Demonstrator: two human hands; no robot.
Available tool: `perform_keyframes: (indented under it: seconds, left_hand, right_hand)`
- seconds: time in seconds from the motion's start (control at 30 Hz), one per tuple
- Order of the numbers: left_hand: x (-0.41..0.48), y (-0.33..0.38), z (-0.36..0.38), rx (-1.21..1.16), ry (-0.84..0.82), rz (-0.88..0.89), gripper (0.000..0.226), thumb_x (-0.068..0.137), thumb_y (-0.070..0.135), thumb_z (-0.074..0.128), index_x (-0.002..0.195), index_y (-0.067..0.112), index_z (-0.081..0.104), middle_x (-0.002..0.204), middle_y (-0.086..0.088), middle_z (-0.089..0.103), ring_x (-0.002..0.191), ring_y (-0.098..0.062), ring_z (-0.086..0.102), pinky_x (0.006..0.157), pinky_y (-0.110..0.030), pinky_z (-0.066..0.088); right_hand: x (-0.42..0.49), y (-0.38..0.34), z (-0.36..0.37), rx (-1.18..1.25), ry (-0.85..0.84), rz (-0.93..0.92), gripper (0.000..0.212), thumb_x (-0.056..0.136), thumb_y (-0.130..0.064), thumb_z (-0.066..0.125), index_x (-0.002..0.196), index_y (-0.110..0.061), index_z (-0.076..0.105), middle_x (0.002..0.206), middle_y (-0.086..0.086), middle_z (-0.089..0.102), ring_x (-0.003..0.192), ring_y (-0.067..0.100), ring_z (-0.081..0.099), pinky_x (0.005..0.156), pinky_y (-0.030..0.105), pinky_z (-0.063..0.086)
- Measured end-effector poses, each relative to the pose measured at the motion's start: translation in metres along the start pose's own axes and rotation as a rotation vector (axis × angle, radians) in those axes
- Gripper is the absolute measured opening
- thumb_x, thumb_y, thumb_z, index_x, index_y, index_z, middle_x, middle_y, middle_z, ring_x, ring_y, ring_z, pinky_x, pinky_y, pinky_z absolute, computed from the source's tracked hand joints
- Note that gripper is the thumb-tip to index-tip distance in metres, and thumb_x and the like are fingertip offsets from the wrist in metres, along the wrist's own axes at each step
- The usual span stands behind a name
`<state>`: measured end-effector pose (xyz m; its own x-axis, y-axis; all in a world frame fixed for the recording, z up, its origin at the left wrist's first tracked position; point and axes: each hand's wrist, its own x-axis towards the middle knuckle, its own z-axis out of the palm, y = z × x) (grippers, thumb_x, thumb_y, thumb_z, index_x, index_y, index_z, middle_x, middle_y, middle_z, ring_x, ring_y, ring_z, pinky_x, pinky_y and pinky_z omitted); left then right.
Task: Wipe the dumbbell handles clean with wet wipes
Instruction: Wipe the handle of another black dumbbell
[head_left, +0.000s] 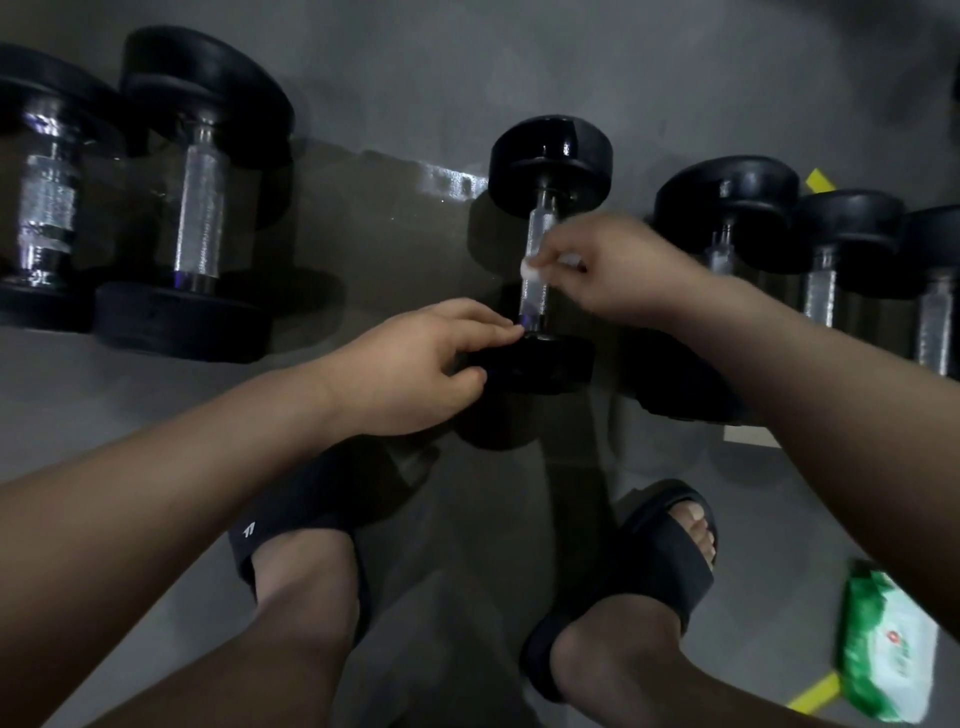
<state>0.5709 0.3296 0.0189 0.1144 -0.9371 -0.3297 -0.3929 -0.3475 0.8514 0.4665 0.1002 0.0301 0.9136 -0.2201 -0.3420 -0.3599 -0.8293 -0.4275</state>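
A black dumbbell (549, 156) with a chrome handle (537, 236) lies on the grey floor in the middle of the view. My right hand (618, 270) pinches a small white wet wipe (531, 268) against the middle of that handle. My left hand (415, 364) rests on the dumbbell's near weight head (540, 364), fingers curled over its edge and fingertips by the handle's lower end.
Two larger dumbbells (197, 197) lie at the left, several more (727, 208) at the right. A green and white wet wipe pack (883, 654) lies on the floor at the lower right. My feet in black slides (654, 566) stand below the dumbbell.
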Motion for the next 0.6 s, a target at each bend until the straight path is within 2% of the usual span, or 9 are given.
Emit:
perform_keyframes:
  seconds: [0.07, 0.1, 0.17, 0.27, 0.33, 0.43, 0.47, 0.57, 0.6]
  left_hand:
    - [-0.002, 0.000, 0.000, -0.003, 0.002, -0.002, 0.050, 0.091, 0.013, 0.061, 0.137, 0.034, 0.061, 0.136, 0.023, 0.050, 0.112, 0.002, 0.057, 0.098, -0.016, 0.043]
    - [-0.004, -0.001, -0.001, -0.008, 0.005, 0.001, 0.047, 0.092, 0.012, 0.061, 0.134, 0.032, 0.064, 0.136, 0.022, 0.050, 0.113, 0.001, 0.057, 0.099, -0.019, 0.045]
    - [-0.007, -0.002, -0.001, -0.014, 0.005, 0.009, 0.042, 0.092, 0.013, 0.059, 0.129, 0.030, 0.069, 0.136, 0.021, 0.051, 0.114, 0.001, 0.057, 0.101, -0.025, 0.047]
    - [-0.008, -0.001, -0.002, -0.006, -0.001, -0.007, 0.040, 0.093, 0.013, 0.059, 0.126, 0.031, 0.070, 0.136, 0.023, 0.051, 0.115, 0.003, 0.057, 0.101, -0.023, 0.046]
    - [-0.005, 0.002, -0.001, -0.003, 0.021, -0.011, 0.038, 0.092, 0.011, 0.060, 0.124, 0.029, 0.072, 0.133, 0.023, 0.053, 0.112, 0.003, 0.058, 0.098, -0.018, 0.045]
    - [-0.003, 0.003, -0.001, 0.024, 0.063, -0.006, 0.034, 0.091, 0.009, 0.061, 0.117, 0.026, 0.075, 0.127, 0.020, 0.057, 0.106, 0.001, 0.060, 0.091, -0.009, 0.042]
    - [-0.003, 0.003, 0.000, 0.047, 0.068, 0.007, 0.033, 0.090, 0.009, 0.061, 0.116, 0.025, 0.075, 0.127, 0.018, 0.058, 0.106, 0.000, 0.060, 0.091, -0.009, 0.041]
    - [-0.003, 0.001, 0.000, 0.150, 0.053, 0.067, 0.034, 0.089, 0.011, 0.060, 0.117, 0.024, 0.074, 0.131, 0.013, 0.057, 0.111, -0.005, 0.060, 0.095, -0.015, 0.042]
    - [-0.004, 0.001, 0.001, 0.171, 0.044, 0.085, 0.036, 0.089, 0.011, 0.059, 0.119, 0.024, 0.073, 0.133, 0.013, 0.056, 0.113, -0.006, 0.060, 0.097, -0.017, 0.042]
  right_hand:
    - [0.004, 0.001, -0.001, 0.111, 0.091, 0.121, 0.017, 0.096, -0.032, 0.067, 0.105, -0.021, 0.075, 0.110, -0.007, 0.071, 0.104, 0.009, 0.063, 0.091, 0.023, 0.046]
    - [0.003, 0.001, 0.000, 0.142, 0.071, 0.147, 0.017, 0.095, -0.033, 0.067, 0.104, -0.022, 0.075, 0.108, -0.009, 0.071, 0.103, 0.007, 0.064, 0.092, 0.025, 0.048]
    - [-0.004, 0.000, 0.004, 0.132, -0.091, 0.136, 0.013, 0.094, -0.036, 0.068, 0.101, -0.028, 0.076, 0.102, -0.015, 0.072, 0.097, 0.000, 0.064, 0.089, 0.022, 0.049]
    - [-0.008, -0.003, 0.001, 0.077, -0.329, 0.091, 0.010, 0.093, -0.031, 0.070, 0.097, -0.034, 0.078, 0.087, -0.030, 0.065, 0.080, -0.020, 0.057, 0.073, 0.000, 0.037]
    - [-0.002, -0.006, -0.004, 0.016, -0.370, 0.072, 0.012, 0.093, -0.027, 0.069, 0.097, -0.034, 0.078, 0.085, -0.030, 0.065, 0.081, -0.016, 0.059, 0.069, -0.001, 0.037]
    - [0.006, -0.016, -0.003, -0.036, -0.407, 0.019, 0.016, 0.092, -0.024, 0.066, 0.098, -0.033, 0.078, 0.100, -0.020, 0.072, 0.093, 0.001, 0.064, 0.083, 0.021, 0.049]
    - [0.005, -0.016, -0.003, -0.043, -0.407, 0.010, 0.017, 0.093, -0.023, 0.065, 0.099, -0.033, 0.078, 0.101, -0.019, 0.071, 0.094, 0.002, 0.063, 0.083, 0.022, 0.049]
    - [-0.007, -0.006, -0.004, 0.035, -0.382, 0.058, 0.017, 0.095, -0.022, 0.066, 0.104, -0.032, 0.078, 0.094, -0.025, 0.067, 0.090, -0.006, 0.059, 0.076, 0.003, 0.041]
    - [-0.012, -0.001, -0.004, 0.081, -0.364, 0.086, 0.016, 0.095, -0.022, 0.067, 0.103, -0.031, 0.078, 0.092, -0.026, 0.067, 0.091, -0.007, 0.060, 0.077, 0.002, 0.041]
